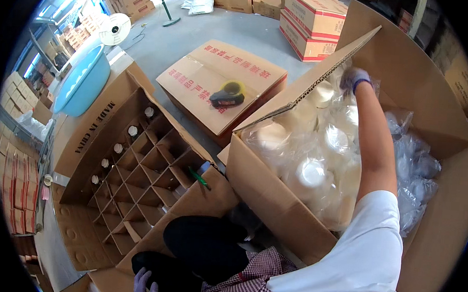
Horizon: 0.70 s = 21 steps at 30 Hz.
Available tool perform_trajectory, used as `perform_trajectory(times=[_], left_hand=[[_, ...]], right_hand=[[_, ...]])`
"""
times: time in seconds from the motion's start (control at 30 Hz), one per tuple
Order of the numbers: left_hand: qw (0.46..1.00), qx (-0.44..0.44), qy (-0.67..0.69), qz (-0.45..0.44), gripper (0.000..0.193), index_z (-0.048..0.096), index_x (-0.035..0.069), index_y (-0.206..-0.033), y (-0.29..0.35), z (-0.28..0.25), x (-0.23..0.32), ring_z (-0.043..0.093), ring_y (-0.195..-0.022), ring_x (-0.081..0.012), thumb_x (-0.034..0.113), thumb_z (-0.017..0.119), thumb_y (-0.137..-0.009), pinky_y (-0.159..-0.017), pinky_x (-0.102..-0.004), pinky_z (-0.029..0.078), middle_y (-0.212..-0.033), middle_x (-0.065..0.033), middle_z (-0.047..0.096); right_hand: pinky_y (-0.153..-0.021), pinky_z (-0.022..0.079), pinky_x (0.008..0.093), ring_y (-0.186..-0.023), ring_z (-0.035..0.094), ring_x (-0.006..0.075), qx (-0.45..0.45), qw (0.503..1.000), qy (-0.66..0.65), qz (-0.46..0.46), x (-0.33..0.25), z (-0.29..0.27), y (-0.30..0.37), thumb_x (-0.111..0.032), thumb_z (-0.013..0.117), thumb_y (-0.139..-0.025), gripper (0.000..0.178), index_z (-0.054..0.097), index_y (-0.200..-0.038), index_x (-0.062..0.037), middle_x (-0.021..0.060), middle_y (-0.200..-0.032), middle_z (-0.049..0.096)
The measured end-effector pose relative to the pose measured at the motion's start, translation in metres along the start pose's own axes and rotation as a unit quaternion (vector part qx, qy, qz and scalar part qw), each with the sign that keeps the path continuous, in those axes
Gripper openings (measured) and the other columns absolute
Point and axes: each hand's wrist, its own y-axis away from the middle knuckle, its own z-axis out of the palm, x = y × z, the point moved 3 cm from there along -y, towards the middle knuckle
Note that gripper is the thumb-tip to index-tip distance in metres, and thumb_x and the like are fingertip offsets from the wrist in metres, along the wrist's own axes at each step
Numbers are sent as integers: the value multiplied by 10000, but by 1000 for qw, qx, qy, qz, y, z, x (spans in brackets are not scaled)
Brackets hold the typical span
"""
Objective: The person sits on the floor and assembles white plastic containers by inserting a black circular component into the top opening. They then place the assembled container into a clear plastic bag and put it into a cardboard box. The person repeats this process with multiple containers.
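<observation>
My right hand point(355, 80), in a greyish glove with a purple cuff, reaches into the far end of a large open carton point(282, 193). Its fingers curl down among clear plastic wrapping; what they grip is hidden. Below and left of it stand several pale, round-topped containers point(312, 173) in clear plastic bags. Down by my dark-trousered knee, at the lower edge, is my left hand point(145, 285) in a purple glove, fingers apart and partly cut off, with nothing visible in it.
At left, a divided carton point(136, 186) holds several white-capped bottles point(133, 130) along one side; a green-handled tool point(199, 178) rests at its edge. A tape dispenser point(228, 94) lies on a closed carton point(222, 66). Crumpled bags point(415, 166) fill the large carton's right side. A blue basin point(84, 82) stands far left.
</observation>
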Motion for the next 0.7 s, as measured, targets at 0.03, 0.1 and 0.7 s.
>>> perform_trajectory(times=[0.03, 0.1, 0.7], left_hand=[[1000, 8, 6, 0, 341, 620, 45, -1264, -3, -3, -2, 520, -1283, -336, 186, 625, -953, -1092, -412, 395, -1343, -173, 580], [999, 40, 35, -12, 335, 622, 44, -1258, 4, -12, 0, 529, -1272, -338, 173, 628, -949, -1087, -411, 402, -1329, -172, 591], [989, 13, 119, 85, 392, 669, 26, -1149, -24, 0, 32, 592, -1168, -363, 234, 676, -818, -1038, -434, 447, -1248, -202, 631]], right_hand=[[-871, 557, 430, -997, 706, 311, 108, 993, -4, 40, 7, -17, 7, -387, 756, -722, 471, 742, -1133, -159, 122, -1089, 735], [-946, 523, 422, -1104, 661, 325, 121, 989, -79, -1, -46, -53, 47, -460, 766, -700, 632, 685, -1230, -125, 163, -1205, 682], [-657, 608, 373, -901, 709, 270, 145, 888, -433, -57, 19, -112, 181, -411, 866, -660, 850, 530, -1349, -45, 164, -1102, 688]])
